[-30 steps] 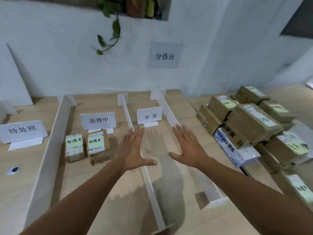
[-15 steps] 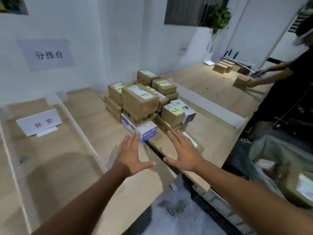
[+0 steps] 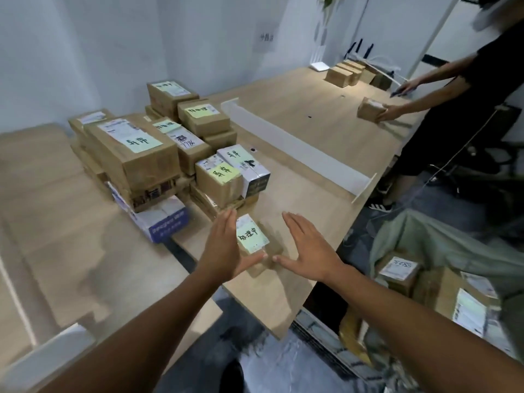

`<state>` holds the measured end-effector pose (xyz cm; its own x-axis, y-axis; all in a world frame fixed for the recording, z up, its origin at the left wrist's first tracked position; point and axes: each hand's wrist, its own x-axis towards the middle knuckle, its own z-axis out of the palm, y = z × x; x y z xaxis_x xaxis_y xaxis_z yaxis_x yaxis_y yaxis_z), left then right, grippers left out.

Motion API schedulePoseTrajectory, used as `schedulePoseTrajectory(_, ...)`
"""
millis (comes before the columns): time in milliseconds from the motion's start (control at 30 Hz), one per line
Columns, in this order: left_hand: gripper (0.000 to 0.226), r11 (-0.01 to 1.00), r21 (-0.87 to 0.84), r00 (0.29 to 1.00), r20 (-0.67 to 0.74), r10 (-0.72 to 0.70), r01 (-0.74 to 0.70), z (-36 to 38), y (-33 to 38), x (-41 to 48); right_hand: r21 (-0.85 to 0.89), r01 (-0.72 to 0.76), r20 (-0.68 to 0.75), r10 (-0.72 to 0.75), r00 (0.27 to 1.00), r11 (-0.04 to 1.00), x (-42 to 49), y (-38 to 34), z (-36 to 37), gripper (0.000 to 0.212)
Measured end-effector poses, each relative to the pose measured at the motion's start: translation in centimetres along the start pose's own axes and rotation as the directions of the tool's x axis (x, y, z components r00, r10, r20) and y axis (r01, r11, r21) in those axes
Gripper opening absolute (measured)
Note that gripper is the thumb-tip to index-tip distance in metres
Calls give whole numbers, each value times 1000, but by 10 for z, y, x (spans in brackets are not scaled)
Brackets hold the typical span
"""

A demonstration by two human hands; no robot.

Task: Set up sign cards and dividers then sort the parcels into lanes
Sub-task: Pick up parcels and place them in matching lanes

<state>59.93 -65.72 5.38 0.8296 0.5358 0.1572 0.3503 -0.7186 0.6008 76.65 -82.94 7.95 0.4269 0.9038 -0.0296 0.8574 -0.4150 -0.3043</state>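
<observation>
**Item: small parcel with green note, near table edge, framed by both our hands.**

We hold our left hand (image 3: 224, 251) and right hand (image 3: 309, 252) flat with fingers straight, one on each side of the small parcel (image 3: 256, 246). The thumbs nearly meet at its six o'clock side. Nothing is grasped, and we cannot tell whether the palms touch the cardboard. The parcel lies apart from the parcel stack (image 3: 147, 160) at its eleven o'clock. We judge it singled out for the lane its green note (image 3: 251, 236) names, with both hands placed to lift it by the sides. A white divider (image 3: 297, 150) crosses the table (image 3: 326, 205) at one o'clock. A second person's parcel (image 3: 370, 109) is at two o'clock, and a sack (image 3: 442, 245) of parcels is at four o'clock.
</observation>
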Motion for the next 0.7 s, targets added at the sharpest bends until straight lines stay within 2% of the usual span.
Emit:
schedulePoseTrajectory(133, 134, 993, -91, 997, 21, -77, 79, 54, -2, 18, 143, 23, 145, -44, 988, 989, 26, 56, 9, 111)
schedulePoseTrajectory(233, 143, 971, -99, 975, 80, -208, 215, 82, -6, 25, 184, 34, 240, -79, 968, 982, 49, 91, 17, 115)
schedulePoseTrajectory(367, 139, 946, -129, 954, 96, -286, 296, 111, -18, 29, 218, 94, 350, -167, 922, 971, 90, 123, 46, 123)
schedulePoseTrajectory(433, 143, 932, -103, 937, 73, -341, 347, 126, -22, 30, 229, 132, 374, -212, 903, 964, 110, 133, 67, 127)
schedulePoseTrajectory(467, 145, 921, -92, 925, 74, -374, 380, 135, -23, 29, 303, 124, 384, -240, 891, 945, 118, 134, 77, 126)
schedulePoseTrajectory(533, 143, 897, -212, 922, 74, -381, 388, 154, -21, 25, 546, 106, 336, -333, 881, 831, 127, 132, 95, 113)
schedulePoseTrajectory(567, 141, 871, -310, 922, 66, -381, 381, 163, -18, 25, 602, 134, 307, -383, 871, 787, 133, 128, 100, 108)
schedulePoseTrajectory(633, 133, 789, -432, 886, 52, -461, 436, 175, -20, 30, 661, 126, 299, -414, 860, 740, 142, 121, 106, 109)
schedulePoseTrajectory(700, 122, 738, -469, 841, 20, -541, 486, 185, -23, 36, 674, 133, 282, -420, 863, 726, 152, 124, 116, 113)
